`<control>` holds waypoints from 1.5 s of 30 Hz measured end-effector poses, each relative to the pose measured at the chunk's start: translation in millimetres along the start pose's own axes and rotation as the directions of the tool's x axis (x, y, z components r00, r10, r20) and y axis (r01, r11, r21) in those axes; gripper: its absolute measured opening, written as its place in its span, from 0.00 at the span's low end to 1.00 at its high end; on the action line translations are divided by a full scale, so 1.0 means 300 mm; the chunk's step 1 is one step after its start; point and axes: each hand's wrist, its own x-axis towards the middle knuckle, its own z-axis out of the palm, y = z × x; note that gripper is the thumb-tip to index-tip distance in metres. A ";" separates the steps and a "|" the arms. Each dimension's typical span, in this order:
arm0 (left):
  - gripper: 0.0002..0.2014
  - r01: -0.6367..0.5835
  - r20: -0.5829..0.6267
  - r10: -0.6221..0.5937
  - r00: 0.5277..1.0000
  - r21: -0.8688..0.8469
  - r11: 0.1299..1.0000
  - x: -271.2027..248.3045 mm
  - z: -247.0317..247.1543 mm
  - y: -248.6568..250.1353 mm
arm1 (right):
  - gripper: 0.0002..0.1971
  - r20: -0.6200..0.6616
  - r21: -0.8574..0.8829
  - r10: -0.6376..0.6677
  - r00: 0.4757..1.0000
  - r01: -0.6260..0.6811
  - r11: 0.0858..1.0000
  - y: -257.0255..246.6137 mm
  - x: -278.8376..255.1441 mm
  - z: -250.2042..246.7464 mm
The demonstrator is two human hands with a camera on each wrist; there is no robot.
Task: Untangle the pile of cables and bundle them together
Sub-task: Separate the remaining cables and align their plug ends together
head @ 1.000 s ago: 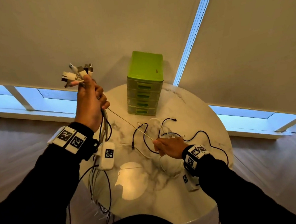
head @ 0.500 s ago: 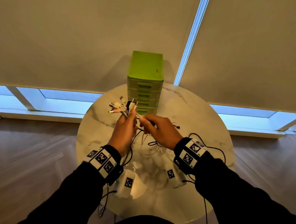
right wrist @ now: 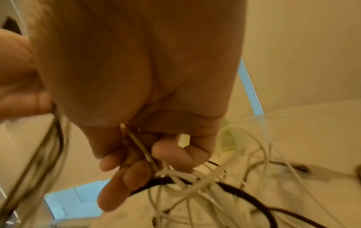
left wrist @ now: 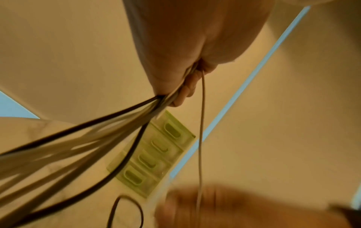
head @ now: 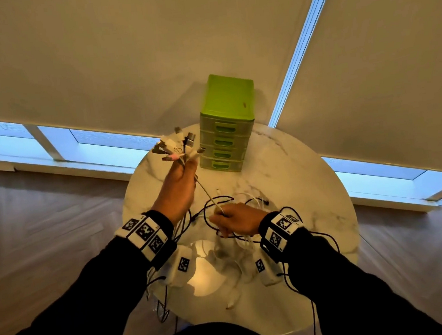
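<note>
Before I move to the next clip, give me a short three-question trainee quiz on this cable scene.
1. True or false: the left hand holds a bunch of plugs raised above the table.
2. Which does the right hand pinch? A) a white cable B) a green drawer box C) nothing
3. Fill in: the white cable runs taut from the right hand up to the ____ hand.

Key: 1 true; 2 A; 3 left.

Left hand [left wrist: 187, 50] gripping cable bundle [left wrist: 82, 138], green drawers [left wrist: 154, 155] beyond
</note>
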 end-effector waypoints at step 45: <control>0.14 -0.006 -0.025 0.001 1.000 -0.191 0.981 0.037 -0.065 0.053 | 0.13 0.025 -0.308 0.168 0.985 -0.153 0.939 0.101 0.064 0.067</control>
